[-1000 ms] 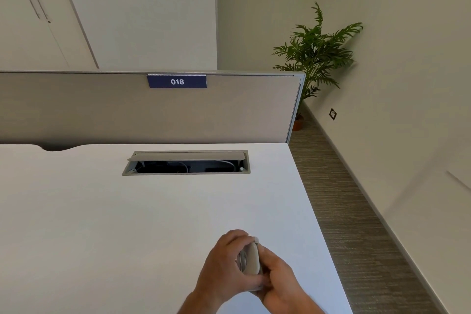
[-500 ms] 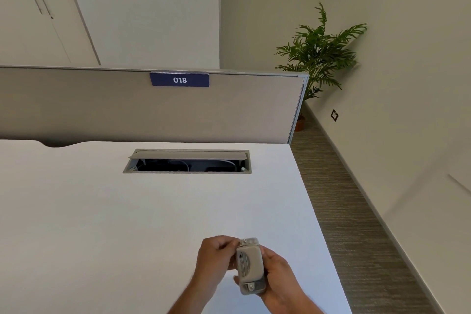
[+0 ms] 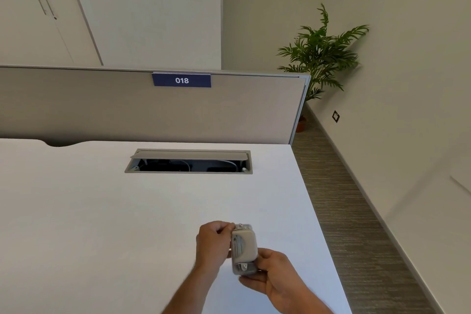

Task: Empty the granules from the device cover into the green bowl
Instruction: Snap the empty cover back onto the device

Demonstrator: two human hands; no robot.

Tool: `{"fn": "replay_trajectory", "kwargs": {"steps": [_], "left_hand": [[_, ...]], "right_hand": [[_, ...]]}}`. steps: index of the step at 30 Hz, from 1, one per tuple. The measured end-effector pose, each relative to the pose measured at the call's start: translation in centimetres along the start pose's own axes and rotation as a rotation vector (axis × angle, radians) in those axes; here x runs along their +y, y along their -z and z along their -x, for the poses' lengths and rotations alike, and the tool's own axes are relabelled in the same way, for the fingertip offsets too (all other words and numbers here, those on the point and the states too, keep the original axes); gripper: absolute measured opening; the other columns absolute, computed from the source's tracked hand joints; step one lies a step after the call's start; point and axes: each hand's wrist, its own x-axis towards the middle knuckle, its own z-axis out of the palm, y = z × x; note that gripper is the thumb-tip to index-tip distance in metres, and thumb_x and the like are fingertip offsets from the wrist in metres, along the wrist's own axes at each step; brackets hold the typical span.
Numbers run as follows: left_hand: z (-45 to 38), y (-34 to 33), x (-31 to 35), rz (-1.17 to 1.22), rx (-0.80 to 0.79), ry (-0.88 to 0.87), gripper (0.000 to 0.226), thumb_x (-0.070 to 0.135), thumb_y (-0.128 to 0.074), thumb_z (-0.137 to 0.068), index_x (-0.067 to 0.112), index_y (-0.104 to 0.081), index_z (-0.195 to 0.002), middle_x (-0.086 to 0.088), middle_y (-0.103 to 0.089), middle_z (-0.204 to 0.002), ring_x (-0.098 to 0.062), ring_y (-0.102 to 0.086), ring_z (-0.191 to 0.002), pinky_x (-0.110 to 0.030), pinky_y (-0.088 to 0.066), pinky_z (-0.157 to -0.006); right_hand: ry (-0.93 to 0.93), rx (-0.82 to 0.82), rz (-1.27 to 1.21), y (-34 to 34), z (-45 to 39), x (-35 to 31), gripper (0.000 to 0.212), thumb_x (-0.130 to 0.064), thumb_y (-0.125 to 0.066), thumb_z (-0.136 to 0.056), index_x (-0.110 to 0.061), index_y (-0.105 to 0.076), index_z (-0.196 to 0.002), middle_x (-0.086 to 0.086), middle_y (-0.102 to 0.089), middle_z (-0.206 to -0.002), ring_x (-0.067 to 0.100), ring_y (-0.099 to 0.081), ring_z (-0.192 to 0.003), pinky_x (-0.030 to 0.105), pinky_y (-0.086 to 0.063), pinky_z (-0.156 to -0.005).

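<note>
— What are the hands doing?

— Both are closed on the device cover [image 3: 243, 250], a small grey plastic piece held upright above the white desk [image 3: 102, 224], near its front right part. The right hand [image 3: 276, 279] cups it from below and behind, fingers wrapped around the lower end. The left hand [image 3: 215, 243] pinches the upper left edge, fingers curled in at the top corner.

— Can you see granules?

— No; the cover's face shows a curved ribbed panel and small screws at top and bottom, but nothing loose on it that I can make out. What lies inside it is hidden from this angle.

— And around it?

— The desk surface under the hands is bare. Farther back, a cable hatch [image 3: 188, 162] is set into the desk, its flap raised, with dark wiring inside. Behind that stands a grey partition [image 3: 127, 109] carrying a blue label [image 3: 181, 80] that reads 018. Off to the right, beyond the desk's edge, is striped carpet, and a potted plant [image 3: 321, 53] stands in the corner by the wall.
</note>
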Motion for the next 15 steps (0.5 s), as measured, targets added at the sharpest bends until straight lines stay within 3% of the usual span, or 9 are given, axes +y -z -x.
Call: {"fn": "replay_trajectory", "kwargs": {"steps": [5, 8, 15], "left_hand": [[1.1, 0.7, 0.4, -0.002, -0.213, 0.093, 0.022, 0.004, -0.055, -0.095, 0.012, -0.075, -0.093, -0.011, -0.079, -0.09, -0.027, -0.077, -0.078, -0.04, -0.065, -0.07], [1.7, 0.8, -0.4, -0.021, -0.308, 0.146, 0.02, -0.001, -0.056, -0.091, 0.009, -0.074, -0.094, -0.011, -0.08, -0.087, -0.027, -0.077, -0.079, -0.04, -0.065, -0.072], [1.7, 0.7, -2.0, -0.014, -0.318, 0.135, 0.024, -0.014, -0.061, -0.079, 0.002, -0.071, -0.094, -0.012, -0.074, -0.08, -0.021, -0.074, -0.071, -0.037, -0.065, -0.07]], "right_hand": [[0.03, 0.047, 0.018, 0.6, 0.0, -0.1, 0.035, 0.0, -0.041, -0.099, -0.007, -0.075, -0.1, 0.02, -0.081, -0.095, 0.033, -0.079, -0.087, 0.041, -0.063, -0.077], [0.034, 0.073, -0.025, 0.8, -0.2, -0.1, 0.038, 0.004, -0.039, -0.097, -0.006, -0.076, -0.098, 0.02, -0.081, -0.092, 0.033, -0.078, -0.086, 0.043, -0.063, -0.082], [-0.015, 0.115, -0.084, 0.9, -0.6, 0.5, 0.039, 0.007, -0.037, -0.094, -0.005, -0.074, -0.096, 0.021, -0.081, -0.09, 0.032, -0.078, -0.082, 0.038, -0.062, -0.075]]}}
